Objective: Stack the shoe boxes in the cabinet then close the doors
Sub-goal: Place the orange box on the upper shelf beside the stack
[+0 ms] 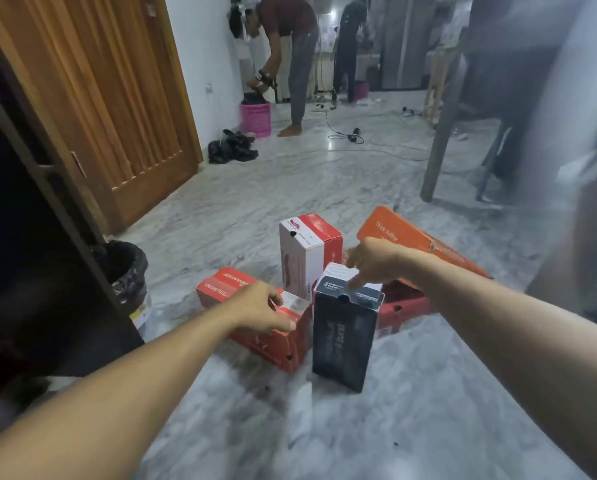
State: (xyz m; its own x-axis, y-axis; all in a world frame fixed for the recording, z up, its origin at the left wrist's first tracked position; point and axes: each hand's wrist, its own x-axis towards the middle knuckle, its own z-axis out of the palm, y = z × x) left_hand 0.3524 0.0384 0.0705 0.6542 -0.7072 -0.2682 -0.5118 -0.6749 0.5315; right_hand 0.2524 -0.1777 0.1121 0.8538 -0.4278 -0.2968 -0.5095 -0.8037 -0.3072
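Several shoe boxes stand together on the marble floor. A black box (342, 337) stands upright on its end, nearest me. My right hand (373, 263) rests its fingertips on that box's top, fingers spread, not gripping. A red box (255, 323) lies flat to the left, and my left hand (262, 306) lies over its top with loosely curled fingers. Behind them a white and red box (307, 251) stands upright. An orange box (415, 239) leans tilted at the right, over another red box (401, 306). The dark cabinet (20, 237) stands open on the left.
A bin lined with a black bag (127, 268) stands beside the cabinet door. A wooden door (117, 98) fills the left wall. Chair legs (439, 150) rise at right. Two people stand far back near a pink basket (255, 117); cables and a black bag lie on the floor.
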